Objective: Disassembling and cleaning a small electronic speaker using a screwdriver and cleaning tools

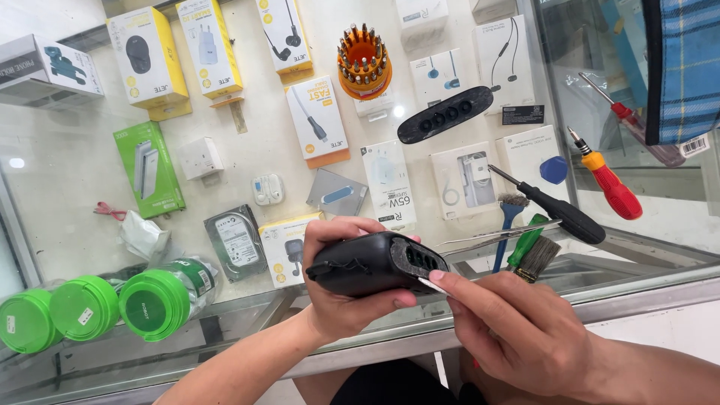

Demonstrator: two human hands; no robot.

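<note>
Black device shell [371, 262] sits w/ its open end toward the right hand, held above the bench's near edge [637, 289]. Left hand [337, 289]: grip wrapped tight around shell. Right hand [517, 330]: fingertips pinching a thin white pry piece [433, 286] at shell's seam. Best keep it shallow, shell steady. Tweezers [499, 234], brushes [534, 257], black-handled screwdriver [559, 210] lie just beyond.

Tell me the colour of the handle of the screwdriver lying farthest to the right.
The screwdriver handle is red with a yellow-orange collar, seen in the head view.
</note>
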